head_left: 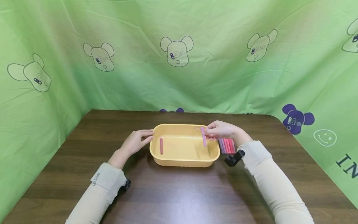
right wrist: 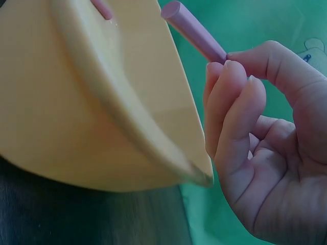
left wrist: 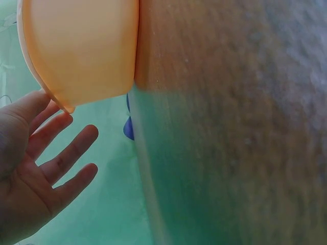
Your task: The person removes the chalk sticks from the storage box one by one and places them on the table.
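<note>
right hand pinches a purple stick over the right end of the yellow tray, while the left hand rests flat-fingered against the tray's left rim, probably to steady it, red stick already inside.

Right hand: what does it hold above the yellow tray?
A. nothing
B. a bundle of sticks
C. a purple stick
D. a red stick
C: the right hand pinches one purple stick over the yellow tray; the red stick lies inside it.
</note>
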`<state>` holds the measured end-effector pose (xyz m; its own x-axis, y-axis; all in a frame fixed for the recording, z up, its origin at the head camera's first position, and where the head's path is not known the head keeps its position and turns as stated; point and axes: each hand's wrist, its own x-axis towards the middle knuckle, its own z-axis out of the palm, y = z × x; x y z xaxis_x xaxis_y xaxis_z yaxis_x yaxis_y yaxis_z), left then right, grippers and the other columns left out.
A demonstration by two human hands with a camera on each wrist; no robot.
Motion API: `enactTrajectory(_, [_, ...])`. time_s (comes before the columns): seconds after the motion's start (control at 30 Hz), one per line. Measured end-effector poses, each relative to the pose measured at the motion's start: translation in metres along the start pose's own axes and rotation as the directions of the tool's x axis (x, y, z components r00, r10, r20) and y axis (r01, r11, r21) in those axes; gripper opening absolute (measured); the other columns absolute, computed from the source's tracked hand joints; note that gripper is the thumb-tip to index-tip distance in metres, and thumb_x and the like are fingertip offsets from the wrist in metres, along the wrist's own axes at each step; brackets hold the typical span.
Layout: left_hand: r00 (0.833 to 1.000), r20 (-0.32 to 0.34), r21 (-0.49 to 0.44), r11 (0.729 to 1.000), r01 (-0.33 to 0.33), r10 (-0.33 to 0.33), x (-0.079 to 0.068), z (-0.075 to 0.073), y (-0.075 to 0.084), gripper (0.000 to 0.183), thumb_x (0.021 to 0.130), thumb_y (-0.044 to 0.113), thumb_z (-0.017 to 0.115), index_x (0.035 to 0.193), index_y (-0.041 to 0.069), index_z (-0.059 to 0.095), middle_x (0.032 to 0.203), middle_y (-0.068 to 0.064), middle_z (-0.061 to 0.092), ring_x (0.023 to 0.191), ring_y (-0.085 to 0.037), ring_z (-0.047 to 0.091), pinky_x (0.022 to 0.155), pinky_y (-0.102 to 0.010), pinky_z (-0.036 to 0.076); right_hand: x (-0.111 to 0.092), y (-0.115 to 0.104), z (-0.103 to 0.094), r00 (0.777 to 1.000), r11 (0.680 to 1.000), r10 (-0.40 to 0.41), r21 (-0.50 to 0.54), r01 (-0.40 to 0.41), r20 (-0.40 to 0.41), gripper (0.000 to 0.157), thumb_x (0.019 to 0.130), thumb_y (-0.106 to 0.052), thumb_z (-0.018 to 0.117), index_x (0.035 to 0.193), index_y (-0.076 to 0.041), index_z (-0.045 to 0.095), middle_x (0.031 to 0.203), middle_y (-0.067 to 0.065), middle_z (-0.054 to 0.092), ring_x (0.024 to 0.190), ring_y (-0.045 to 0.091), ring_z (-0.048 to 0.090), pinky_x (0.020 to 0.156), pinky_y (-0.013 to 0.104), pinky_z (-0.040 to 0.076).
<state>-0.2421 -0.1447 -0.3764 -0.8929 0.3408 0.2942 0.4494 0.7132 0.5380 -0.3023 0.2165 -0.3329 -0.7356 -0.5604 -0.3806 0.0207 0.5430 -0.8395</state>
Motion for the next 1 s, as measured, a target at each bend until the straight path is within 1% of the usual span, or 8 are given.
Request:
enactTrajectory(0.33, [1.000,-0.005,-0.001,1.000,-0.007,0.007,0.000,-0.001,0.001,0.031,0.089,0.017,0.063,0.116,0.002,0.066,0.125,-0.013,0.062,0.118,-0.030,0.057,0.100,-0.045,0.045,-0.011,0.009,-0.005,1.000,0.999,0.011,0.041,-0.010,-0.012,0.016,0.093,-0.016,0.052,0.080,-0.009,0.058,0.069,-0.005,0.058,0.058,0.001,0.053,0.056,0.014,0.048])
enactTrajectory(0.53, [1.000,0.002,-0.003,1.000,0.010,-0.010,0.000,-0.001,0.001,0.032,0.090,0.020,0.062,0.117,0.004,0.065,0.126,-0.011,0.062,0.120,-0.028,0.057,0.101,-0.044,0.045,-0.017,0.016,-0.008,1.000,0.999,0.012,0.053,-0.011,-0.021,0.015,0.093,-0.015,0.052,0.081,-0.009,0.058,0.069,-0.005,0.059,0.059,0.001,0.054,0.057,0.014,0.049])
enactTrajectory(0.7, [1.000,0.003,-0.008,1.000,0.013,-0.013,0.000,-0.001,0.001,0.032,0.089,0.020,0.062,0.117,0.004,0.065,0.126,-0.011,0.062,0.120,-0.028,0.057,0.101,-0.044,0.045,-0.021,0.022,-0.011,1.000,0.998,0.004,0.062,-0.003,-0.016,0.014,0.093,-0.015,0.053,0.081,-0.009,0.058,0.069,-0.004,0.059,0.059,0.001,0.054,0.055,0.014,0.048])
enactTrajectory(0.87, [1.000,0.008,-0.013,1.000,0.015,-0.015,0.000,-0.002,0.002,0.032,0.089,0.020,0.062,0.118,0.004,0.065,0.126,-0.011,0.061,0.120,-0.028,0.057,0.101,-0.044,0.045,-0.026,0.030,-0.015,0.999,0.997,0.008,0.073,-0.006,-0.033,0.013,0.093,-0.015,0.053,0.084,-0.008,0.059,0.071,-0.003,0.061,0.059,0.001,0.055,0.055,0.014,0.048])
enactTrajectory(1.0, [1.000,0.007,-0.004,1.000,0.015,-0.015,0.000,-0.001,0.002,0.033,0.090,0.020,0.062,0.118,0.004,0.065,0.126,-0.011,0.061,0.120,-0.028,0.056,0.101,-0.044,0.044,-0.031,0.035,-0.018,0.999,0.996,0.004,0.091,-0.001,-0.036,0.012,0.093,-0.015,0.052,0.085,-0.009,0.059,0.071,-0.005,0.060,0.060,0.001,0.055,0.055,0.014,0.047])
